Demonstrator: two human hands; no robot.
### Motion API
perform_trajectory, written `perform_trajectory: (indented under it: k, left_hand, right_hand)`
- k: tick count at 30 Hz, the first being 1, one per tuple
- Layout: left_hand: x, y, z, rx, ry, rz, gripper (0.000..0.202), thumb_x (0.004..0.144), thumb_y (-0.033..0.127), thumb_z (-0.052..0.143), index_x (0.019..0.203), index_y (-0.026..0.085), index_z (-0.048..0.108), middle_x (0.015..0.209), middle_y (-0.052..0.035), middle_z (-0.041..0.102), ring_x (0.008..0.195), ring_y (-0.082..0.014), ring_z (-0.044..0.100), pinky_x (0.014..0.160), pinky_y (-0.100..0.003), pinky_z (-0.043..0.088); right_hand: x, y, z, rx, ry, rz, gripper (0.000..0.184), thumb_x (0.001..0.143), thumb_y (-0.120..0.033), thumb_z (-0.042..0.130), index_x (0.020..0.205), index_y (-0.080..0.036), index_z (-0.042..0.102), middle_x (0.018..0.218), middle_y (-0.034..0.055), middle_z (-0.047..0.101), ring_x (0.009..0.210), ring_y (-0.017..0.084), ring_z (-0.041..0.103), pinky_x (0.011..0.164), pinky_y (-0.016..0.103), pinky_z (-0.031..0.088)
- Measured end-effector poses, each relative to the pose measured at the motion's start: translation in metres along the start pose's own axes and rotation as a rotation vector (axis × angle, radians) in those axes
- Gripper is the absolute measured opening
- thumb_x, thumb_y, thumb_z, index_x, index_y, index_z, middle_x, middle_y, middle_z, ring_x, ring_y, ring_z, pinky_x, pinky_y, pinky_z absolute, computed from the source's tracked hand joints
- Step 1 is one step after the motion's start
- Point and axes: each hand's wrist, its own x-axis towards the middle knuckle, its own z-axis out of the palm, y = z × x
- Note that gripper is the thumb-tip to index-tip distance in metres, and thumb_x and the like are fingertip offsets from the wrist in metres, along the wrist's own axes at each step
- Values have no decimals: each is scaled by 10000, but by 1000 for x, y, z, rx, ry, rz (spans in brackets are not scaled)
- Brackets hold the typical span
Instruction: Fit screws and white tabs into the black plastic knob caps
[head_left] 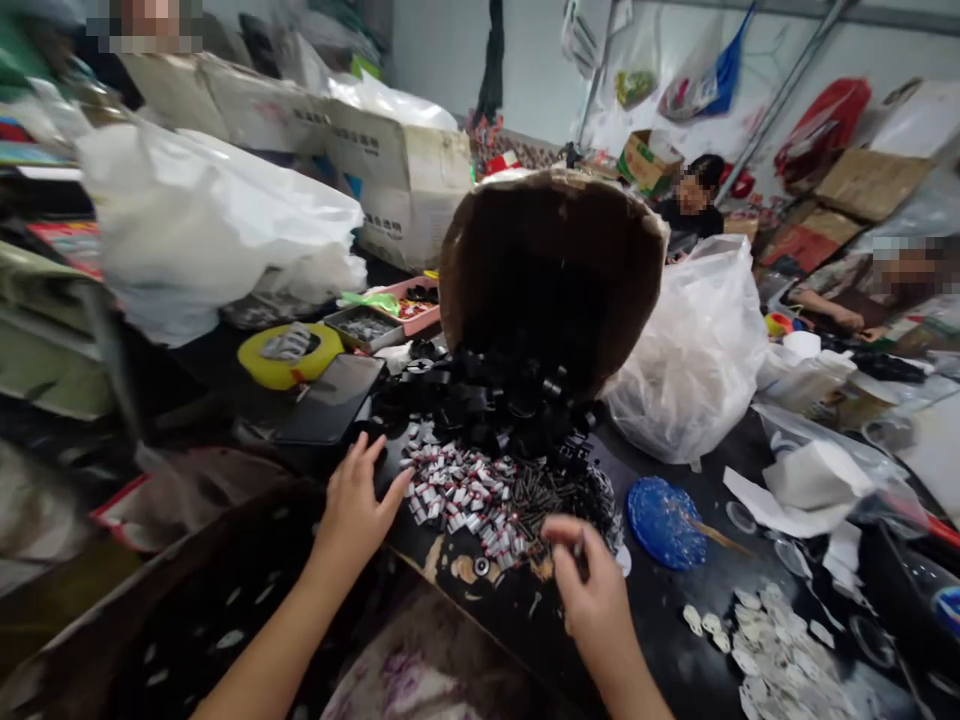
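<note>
My left hand has its fingers spread at the left edge of a pile of small silver-and-red metal parts. Nothing shows in its grasp. My right hand is curled, thumb and fingers close together, just in front of a heap of dark screw-like pins; anything pinched there is too small to make out. A small round black part with a pale centre lies on the worn table edge between my hands. Behind the piles, black plastic parts spill from a tipped, dark-mouthed container.
A blue lid of glue-like material with a stick and a spread of pale flat pieces lie at right. At left are a yellow ring-shaped tray and a dark tablet-like slab. White plastic bags flank the container. Two people sit at right.
</note>
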Motion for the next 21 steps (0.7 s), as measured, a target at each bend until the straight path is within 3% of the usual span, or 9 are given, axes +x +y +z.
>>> perform_trajectory:
  k: [3,5,9,11,14,21]
  left_hand:
    - [4,8,4,-31,-20,1,570,913,449,560,1399,172,449,1505,-232,430,1372,-391,424,1085,-572,367]
    - [4,14,2,-49,-10,1,503,926,424,554,1369,199,482,1472,-192,487,1356,-345,454,1117,-532,342]
    - [5,12,-1,-13,13,-51,496,942,398,535,1385,184,472,1497,-198,452,1399,-344,391,1163,-547,256]
    - [8,7,1,18,-33,-80,545,935,425,532,1400,150,463,1533,-236,388,1415,-400,347,1140,-600,269]
    - [10,1,8,5,-128,-91,550,922,457,536,1380,156,496,1508,-239,427,1360,-434,422,1082,-614,362]
    - [9,10,8,-97,-201,-45,480,920,443,544,1320,176,540,1422,-185,525,1312,-346,499,1116,-509,382]
  right_hand:
    - [67,7,-6,-53,103,58,380,788,-255,492,1134,-245,649,1244,62,652,1229,275,564,1104,462,402]
    - [105,21,-7,-87,173,110,477,750,-220,478,1201,-171,624,1315,108,603,1325,285,471,1151,490,323]
    - [152,45,0,-99,187,171,569,716,-188,457,1262,-106,592,1174,135,664,1162,286,582,1055,497,421]
    - [163,47,7,-90,173,161,583,723,-190,457,1287,-108,576,1151,124,673,1122,270,599,1022,459,451]
    - [171,45,20,-83,182,131,567,744,-201,456,1296,-135,569,1188,110,659,1169,249,568,1030,408,441]
    - [175,47,30,-60,202,101,529,773,-217,456,1283,-126,563,1218,129,634,1175,232,541,1040,385,411]
